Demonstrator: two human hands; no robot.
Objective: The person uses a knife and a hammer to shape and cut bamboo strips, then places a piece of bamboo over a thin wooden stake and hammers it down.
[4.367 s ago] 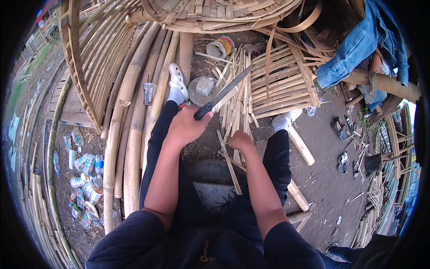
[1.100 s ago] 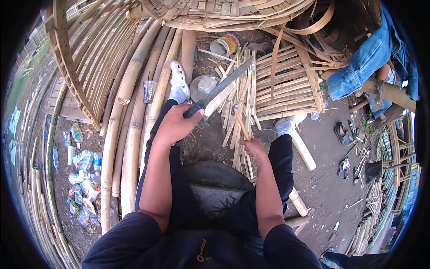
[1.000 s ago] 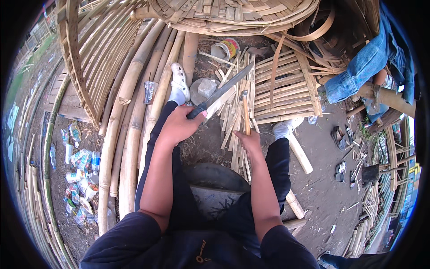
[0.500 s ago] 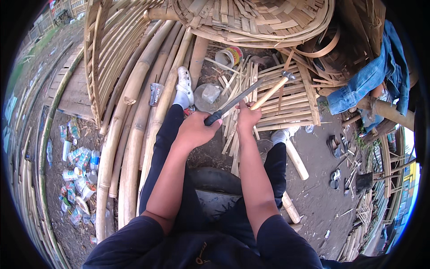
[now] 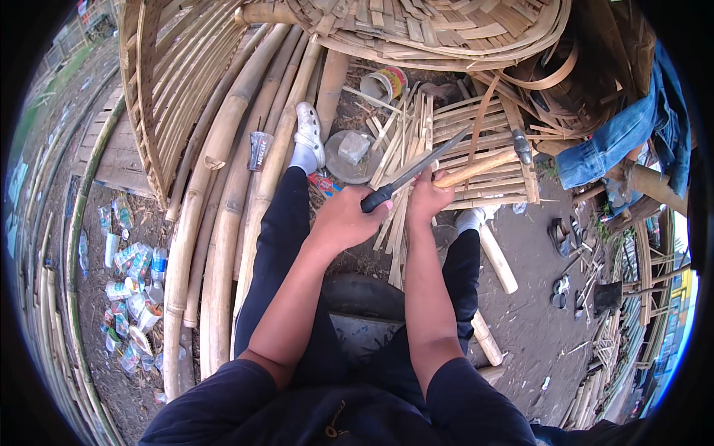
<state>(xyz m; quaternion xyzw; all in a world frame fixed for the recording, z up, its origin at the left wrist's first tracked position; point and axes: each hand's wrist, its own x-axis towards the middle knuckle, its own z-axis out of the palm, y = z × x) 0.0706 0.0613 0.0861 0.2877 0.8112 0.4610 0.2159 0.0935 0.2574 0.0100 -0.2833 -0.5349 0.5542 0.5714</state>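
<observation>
My left hand (image 5: 343, 219) is closed round the black handle of a long knife (image 5: 433, 157), whose dark blade slants up and to the right. Close beside it, my right hand (image 5: 431, 199) grips a hammer (image 5: 476, 168) by its wooden handle. The hammer's metal head is at the far right end of the handle. Both tools are held above a pile of thin bamboo strips (image 5: 394, 215) and a slatted bamboo panel (image 5: 487, 195) on the ground between my feet. Whether my right fingers also touch the blade, I cannot tell.
A round woven bamboo piece (image 5: 439, 33) hangs over the far side. Thick bamboo poles (image 5: 223, 223) lie along my left leg, with a paper cup (image 5: 259, 151) among them. A whitish block (image 5: 353, 149) sits on a round base. Denim cloth (image 5: 617, 149) drapes at right; plastic litter (image 5: 137, 290) lies left.
The hammer has swung right and downward, so its handle lies flatter and its head is farther from the blade. Both hands have shifted slightly right, still holding their tools.
</observation>
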